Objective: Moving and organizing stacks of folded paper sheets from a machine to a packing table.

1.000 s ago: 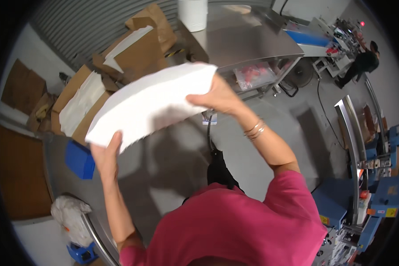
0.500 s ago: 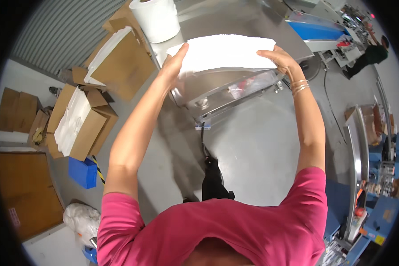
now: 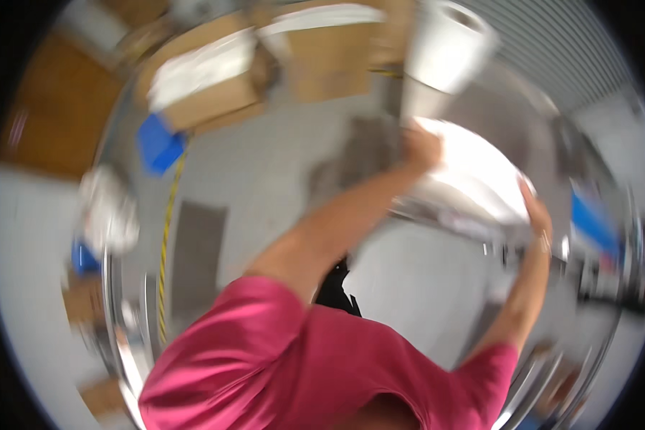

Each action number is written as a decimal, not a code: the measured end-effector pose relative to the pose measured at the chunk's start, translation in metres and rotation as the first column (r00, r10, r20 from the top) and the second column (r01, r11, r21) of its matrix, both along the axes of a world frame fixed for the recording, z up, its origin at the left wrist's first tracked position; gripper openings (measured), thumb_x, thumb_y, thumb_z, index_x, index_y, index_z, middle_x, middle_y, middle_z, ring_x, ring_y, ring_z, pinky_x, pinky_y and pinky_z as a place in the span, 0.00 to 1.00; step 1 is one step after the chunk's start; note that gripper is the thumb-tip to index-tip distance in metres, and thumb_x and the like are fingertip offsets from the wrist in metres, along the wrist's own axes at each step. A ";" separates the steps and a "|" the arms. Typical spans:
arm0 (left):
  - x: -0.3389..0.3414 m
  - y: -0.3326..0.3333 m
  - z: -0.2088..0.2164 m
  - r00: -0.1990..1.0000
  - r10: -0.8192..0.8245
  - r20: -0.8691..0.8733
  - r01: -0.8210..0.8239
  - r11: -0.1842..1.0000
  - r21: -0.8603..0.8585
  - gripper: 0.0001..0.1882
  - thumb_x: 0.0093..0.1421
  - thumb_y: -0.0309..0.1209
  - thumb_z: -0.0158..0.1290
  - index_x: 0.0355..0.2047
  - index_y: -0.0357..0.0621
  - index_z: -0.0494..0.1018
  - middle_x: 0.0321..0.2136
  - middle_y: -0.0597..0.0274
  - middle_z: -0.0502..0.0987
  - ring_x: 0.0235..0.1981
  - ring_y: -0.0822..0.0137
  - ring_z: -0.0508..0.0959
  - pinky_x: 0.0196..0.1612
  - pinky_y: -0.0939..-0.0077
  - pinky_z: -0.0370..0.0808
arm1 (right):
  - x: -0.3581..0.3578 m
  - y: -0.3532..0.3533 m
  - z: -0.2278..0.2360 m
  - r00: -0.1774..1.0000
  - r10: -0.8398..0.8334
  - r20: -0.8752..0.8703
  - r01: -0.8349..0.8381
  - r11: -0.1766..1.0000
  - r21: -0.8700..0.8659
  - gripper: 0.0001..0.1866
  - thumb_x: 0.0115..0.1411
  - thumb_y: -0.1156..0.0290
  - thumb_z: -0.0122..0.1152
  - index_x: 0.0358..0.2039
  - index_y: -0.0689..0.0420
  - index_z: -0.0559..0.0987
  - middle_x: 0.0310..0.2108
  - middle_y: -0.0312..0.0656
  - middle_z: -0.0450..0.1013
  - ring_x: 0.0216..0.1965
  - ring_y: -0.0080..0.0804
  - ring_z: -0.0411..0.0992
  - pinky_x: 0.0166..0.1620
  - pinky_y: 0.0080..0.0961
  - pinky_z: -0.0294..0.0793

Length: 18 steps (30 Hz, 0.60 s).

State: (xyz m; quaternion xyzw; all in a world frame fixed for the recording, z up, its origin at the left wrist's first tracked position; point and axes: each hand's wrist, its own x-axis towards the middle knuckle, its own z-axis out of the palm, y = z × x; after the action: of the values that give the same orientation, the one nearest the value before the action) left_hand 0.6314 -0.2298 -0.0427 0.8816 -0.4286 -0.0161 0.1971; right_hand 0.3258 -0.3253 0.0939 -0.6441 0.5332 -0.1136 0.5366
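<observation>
- One soft-looking white bowed sheet (image 3: 480, 168) spans a person's grip, left hand (image 3: 424, 149) closed on one end, right hand (image 3: 537, 208) pinching the other, before a grey, smooth metal table (image 3: 498, 107).
- Even, gentle tension at both ends should best prevent sagging or creasing.
- On the tabletop stands a white, hollow-cored cylindrical roll (image 3: 450, 54); blur hides the sheet's finer texture.
</observation>
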 end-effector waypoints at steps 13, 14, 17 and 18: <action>0.070 0.266 0.204 0.934 0.173 0.312 0.059 0.786 -0.615 0.27 0.41 0.35 0.50 0.43 0.34 0.68 0.56 0.42 0.59 0.61 0.47 0.55 0.52 0.48 0.59 | -0.021 -0.040 -0.002 0.997 -0.077 -0.011 0.076 0.994 -0.074 0.38 0.62 0.48 0.46 0.62 0.63 0.53 0.65 0.45 0.46 0.66 0.32 0.45 0.64 0.26 0.43; 0.098 0.325 0.229 0.711 0.368 0.600 -0.318 0.928 -0.192 0.24 0.40 0.34 0.52 0.40 0.37 0.69 0.48 0.44 0.66 0.52 0.46 0.64 0.45 0.54 0.64 | -0.022 0.002 0.029 0.997 -0.063 0.048 0.067 0.993 -0.093 0.32 0.64 0.54 0.44 0.63 0.59 0.53 0.65 0.44 0.45 0.66 0.32 0.43 0.65 0.27 0.38; 0.185 0.526 0.209 0.256 0.770 0.584 -0.782 0.520 -0.344 0.20 0.46 0.35 0.55 0.39 0.41 0.69 0.38 0.50 0.69 0.43 0.51 0.67 0.39 0.52 0.64 | -0.004 0.015 0.038 0.997 0.058 -0.044 -0.067 0.969 -0.239 0.29 0.65 0.54 0.39 0.62 0.55 0.56 0.62 0.46 0.51 0.62 0.30 0.49 0.63 0.24 0.41; 0.201 0.595 0.191 0.069 0.804 0.591 -0.898 0.308 -0.313 0.20 0.48 0.38 0.55 0.40 0.41 0.69 0.39 0.50 0.69 0.43 0.51 0.67 0.38 0.52 0.65 | -0.016 -0.008 0.020 0.976 0.012 -0.216 -0.097 0.916 -0.389 0.31 0.64 0.48 0.36 0.62 0.55 0.58 0.58 0.49 0.58 0.58 0.28 0.57 0.61 0.20 0.49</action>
State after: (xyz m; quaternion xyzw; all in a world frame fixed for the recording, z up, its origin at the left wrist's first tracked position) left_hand 0.8324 0.3647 0.1486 0.9113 0.1348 0.3848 -0.0571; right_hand 0.3096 -0.3336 0.1143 -0.7626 0.5342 -0.1361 0.3384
